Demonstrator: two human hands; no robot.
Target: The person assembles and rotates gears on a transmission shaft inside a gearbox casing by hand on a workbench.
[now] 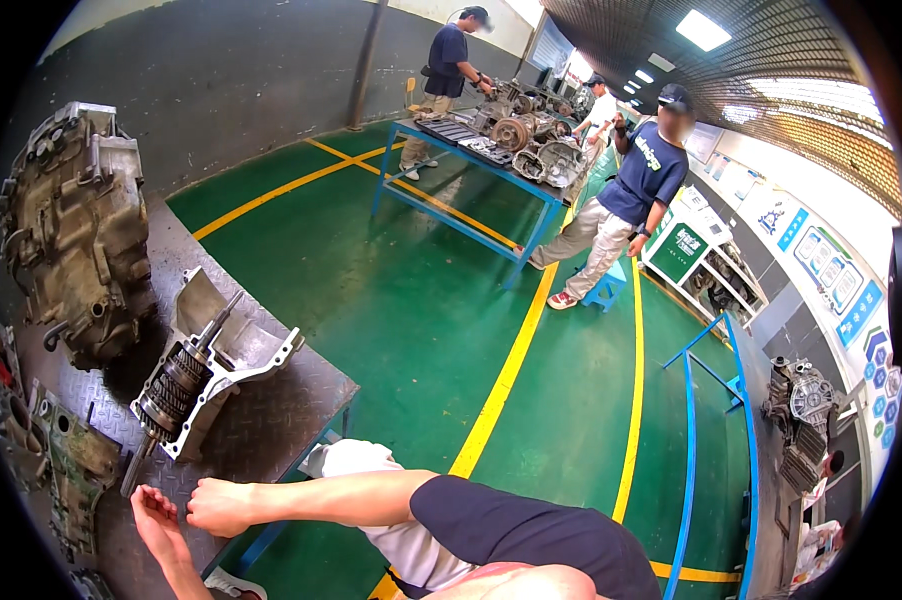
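My left hand is beside the near end of a gear shaft, fingers loosely curled and apart, with nothing visible in it. Close by, my right hand is closed in a loose fist; whatever it may hold is hidden. The shaft carries a stack of dark gears and lies tilted in a silver half housing with a bolt-holed rim. Its lower tip points toward my left hand, with no clear contact. Both hands are over the near edge of a metal-topped workbench.
A large gearbox casing stands on the bench behind the shaft. Dirty metal housings lie at the far left. Across the green floor, a blue-framed table bears several engine parts, with people around it. A blue stool stands near one person.
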